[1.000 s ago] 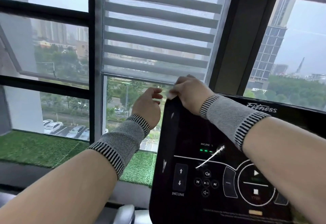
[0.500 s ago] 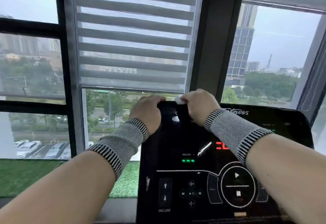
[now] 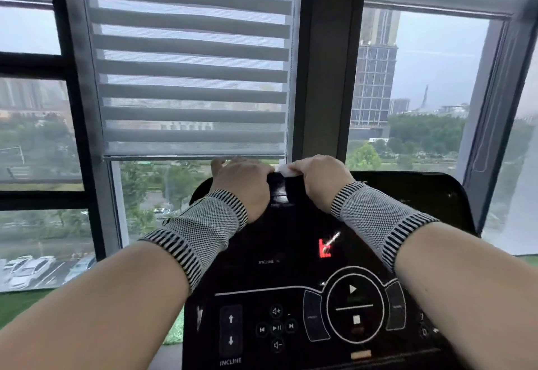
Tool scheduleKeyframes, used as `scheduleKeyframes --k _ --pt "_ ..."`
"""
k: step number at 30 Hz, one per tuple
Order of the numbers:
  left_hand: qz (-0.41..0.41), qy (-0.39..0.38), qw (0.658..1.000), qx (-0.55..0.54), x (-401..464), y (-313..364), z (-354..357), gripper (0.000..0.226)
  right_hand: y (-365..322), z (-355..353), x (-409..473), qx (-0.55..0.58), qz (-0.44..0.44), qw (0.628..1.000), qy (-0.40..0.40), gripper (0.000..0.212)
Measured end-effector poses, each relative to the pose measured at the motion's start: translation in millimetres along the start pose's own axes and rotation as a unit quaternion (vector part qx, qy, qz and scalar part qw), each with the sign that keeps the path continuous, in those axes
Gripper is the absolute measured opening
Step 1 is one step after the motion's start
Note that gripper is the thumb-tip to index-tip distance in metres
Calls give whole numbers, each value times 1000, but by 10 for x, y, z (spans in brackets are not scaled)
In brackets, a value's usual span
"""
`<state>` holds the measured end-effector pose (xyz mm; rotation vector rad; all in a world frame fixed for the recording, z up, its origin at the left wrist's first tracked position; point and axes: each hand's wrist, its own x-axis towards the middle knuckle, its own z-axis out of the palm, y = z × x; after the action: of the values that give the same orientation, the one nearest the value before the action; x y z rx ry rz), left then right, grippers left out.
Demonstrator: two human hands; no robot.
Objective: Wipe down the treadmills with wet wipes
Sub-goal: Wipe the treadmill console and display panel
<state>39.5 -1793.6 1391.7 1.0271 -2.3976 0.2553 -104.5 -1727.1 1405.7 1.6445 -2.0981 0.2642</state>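
Left hand [image 3: 243, 187] now grips the console [image 3: 291, 253] top — right hand [image 3: 321, 181] slid its wipe [image 3: 285, 171] rightward.

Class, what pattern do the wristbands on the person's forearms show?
Grey knit wristbands with black-and-white striped edges, seen in the head view.
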Motion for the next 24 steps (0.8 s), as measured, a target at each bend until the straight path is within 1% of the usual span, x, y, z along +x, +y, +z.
scheduleKeyframes --k 4,6,8,11,14,16,19,24 --pt "10 -22 1000 18 187 469 35 46 441 -19 -70 -5 -1 1000 -13 47" --pt "15 -28 999 18 287 722 70 49 718 -16 -96 5 -1 1000 -17 49" --pt "19 -29 999 16 409 972 103 49 1019 -27 -131 36 5 999 -18 50" --pt "25 -42 999 7 622 1347 137 49 1508 -57 -163 91 8 996 -22 42" --pt "34 -65 997 -18 802 1755 167 49 2016 -57 -167 140 23 989 -47 37" --pt "40 -79 996 -26 893 2020 182 48 2319 -25 -161 172 34 982 -64 39" --pt "43 -99 994 -16 988 2380 213 46 2664 23 -191 219 39 972 -72 38" --pt "50 -104 993 4 1101 2849 325 46 3109 72 -318 278 57 957 -55 34"
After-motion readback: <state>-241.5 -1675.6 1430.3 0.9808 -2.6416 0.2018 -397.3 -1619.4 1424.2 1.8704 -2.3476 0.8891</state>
